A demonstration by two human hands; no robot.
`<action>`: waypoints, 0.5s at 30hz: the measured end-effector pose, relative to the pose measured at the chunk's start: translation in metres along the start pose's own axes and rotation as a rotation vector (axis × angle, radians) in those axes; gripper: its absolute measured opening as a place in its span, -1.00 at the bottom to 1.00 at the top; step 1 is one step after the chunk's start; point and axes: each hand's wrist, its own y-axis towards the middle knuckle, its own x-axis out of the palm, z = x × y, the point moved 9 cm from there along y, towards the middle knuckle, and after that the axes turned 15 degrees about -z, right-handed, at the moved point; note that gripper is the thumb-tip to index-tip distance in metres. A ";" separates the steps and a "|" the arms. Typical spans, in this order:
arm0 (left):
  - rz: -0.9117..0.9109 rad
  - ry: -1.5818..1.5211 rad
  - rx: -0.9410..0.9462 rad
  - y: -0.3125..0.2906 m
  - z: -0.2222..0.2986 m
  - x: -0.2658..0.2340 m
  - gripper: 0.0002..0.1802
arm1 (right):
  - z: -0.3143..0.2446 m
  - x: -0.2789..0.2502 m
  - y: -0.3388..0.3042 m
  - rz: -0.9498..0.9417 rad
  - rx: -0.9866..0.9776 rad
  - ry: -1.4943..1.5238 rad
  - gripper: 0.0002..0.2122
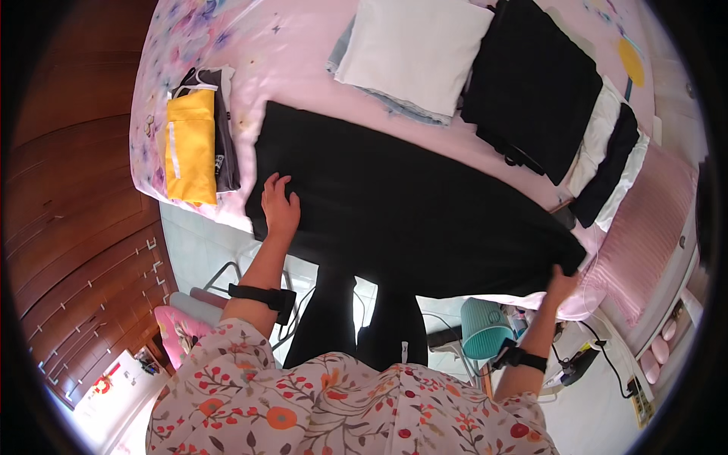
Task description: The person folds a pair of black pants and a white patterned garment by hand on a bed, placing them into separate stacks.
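A long black garment (394, 205) lies spread flat across the near side of the bed, its near edge reaching the mattress edge. Whether it is trousers or a skirt I cannot tell. Over its left end is my left hand (280, 208), fingers apart and slightly bent, holding nothing. My right hand (562, 287) grips the garment's narrower right corner, thumb on top, the other fingers mostly hidden. Left of the garment, a folded yellow cloth item (191, 148) rests on a folded dark grey one (226, 129).
Beyond the garment lie a white folded stack (413, 53) over pale denim, a black folded stack (531, 87) and black-and-white clothes (607, 167). A pink pillow (644, 235) is at the right. Below the bed edge stand a teal bin (485, 330) and cables (607, 356); brown wooden cabinets (83, 174) line the left.
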 end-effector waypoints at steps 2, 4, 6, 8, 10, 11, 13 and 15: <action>0.105 -0.110 0.143 0.005 0.017 -0.012 -0.63 | 0.029 -0.034 0.014 0.119 0.122 -0.120 -0.33; 0.104 -0.135 0.064 0.001 -0.010 -0.016 -0.63 | -0.008 -0.047 0.016 0.072 0.165 -0.151 -0.25; 0.058 -0.306 -0.031 -0.001 -0.046 -0.001 -0.71 | -0.066 -0.043 -0.006 0.143 0.257 -0.558 -0.11; -0.076 -0.411 -0.037 0.004 -0.040 0.030 -0.75 | -0.083 -0.035 -0.013 0.322 -0.174 -0.520 -0.16; -0.160 -0.454 -0.053 -0.008 -0.039 0.041 -0.83 | -0.170 0.021 -0.067 0.100 -0.490 -0.272 -0.28; -0.262 -0.480 -0.075 -0.015 -0.039 0.049 -0.77 | -0.216 0.051 -0.105 -0.101 -0.546 -0.111 -0.35; -0.330 -0.420 -0.069 -0.025 -0.030 0.055 -0.68 | -0.278 0.109 -0.172 -0.465 -0.557 0.115 -0.44; -0.451 -0.567 -0.062 -0.033 -0.010 0.060 -0.56 | -0.319 0.163 -0.234 -0.768 -0.730 0.175 -0.42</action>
